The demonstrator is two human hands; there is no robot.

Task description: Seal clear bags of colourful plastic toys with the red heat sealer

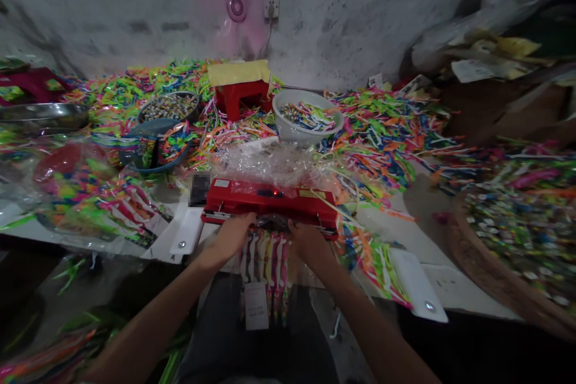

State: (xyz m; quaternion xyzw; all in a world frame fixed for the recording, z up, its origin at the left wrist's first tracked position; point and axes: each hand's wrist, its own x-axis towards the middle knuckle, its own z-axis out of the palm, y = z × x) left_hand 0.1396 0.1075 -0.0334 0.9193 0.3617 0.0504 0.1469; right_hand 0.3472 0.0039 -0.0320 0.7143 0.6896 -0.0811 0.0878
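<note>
A red bag sealer [270,197] with a small lit red lamp lies in front of me on the table. At its front edge, my left hand [236,233] and my right hand [306,241] pinch the two upper corners of a clear plastic bag [265,255]. The bag's top edge meets the sealer's front; whether it is inside the slot I cannot make out. Bright, long strip-like pieces fill the bag, which hangs down towards my lap. A white printed card [256,307] shows at its lower left. My fingertips are partly hidden and blurred.
Crumpled clear plastic [270,162] lies behind the sealer. Further back are a white bowl [308,132], a blue basin [168,162], a red stool [234,99] and heaps of coloured strips [387,138]. A wide round tray [468,252] stands at right, a white flat object [186,231] at left.
</note>
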